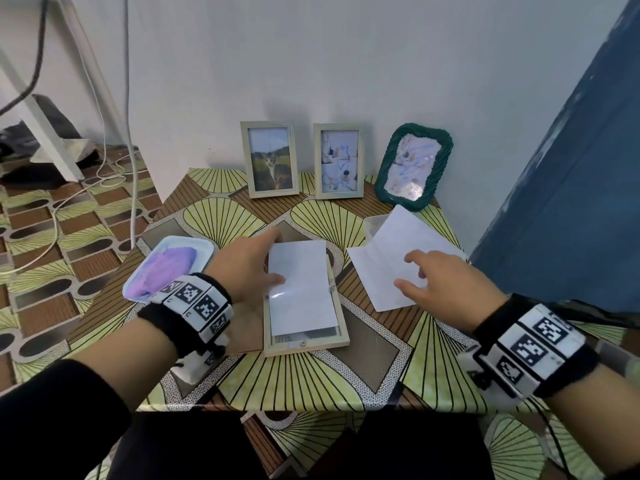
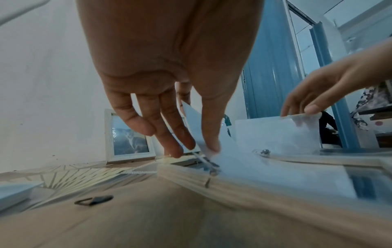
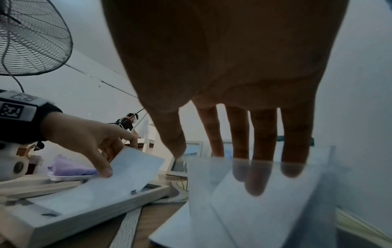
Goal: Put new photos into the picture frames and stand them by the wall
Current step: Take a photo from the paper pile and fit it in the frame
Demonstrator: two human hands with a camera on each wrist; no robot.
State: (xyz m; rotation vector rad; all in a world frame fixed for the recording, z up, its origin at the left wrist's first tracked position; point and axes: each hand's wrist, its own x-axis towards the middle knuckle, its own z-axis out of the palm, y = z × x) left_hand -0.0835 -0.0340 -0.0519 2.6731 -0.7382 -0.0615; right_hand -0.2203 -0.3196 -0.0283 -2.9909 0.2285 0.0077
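A light wooden frame (image 1: 306,342) lies face down at the table's middle with its back open. A white photo (image 1: 303,296), blank side up, rests on it. My left hand (image 1: 272,259) pinches the photo's left edge, thumb on top and fingers beneath, lifting that edge (image 2: 193,120). The brown backing board (image 1: 247,329) lies under my left wrist. To the right, my right hand (image 1: 412,271) holds a translucent white sheet (image 1: 384,258), thumb in front and fingers behind it (image 3: 254,176). Two wooden frames (image 1: 273,159) (image 1: 338,161) and a green frame (image 1: 414,166) stand by the wall.
A white tray (image 1: 197,242) with a purple cloth sits at the table's left edge. A clear plastic box (image 1: 372,225) stands behind the white sheet. A blue door (image 1: 571,202) rises close on the right. Cables (image 1: 114,174) run over the floor on the left.
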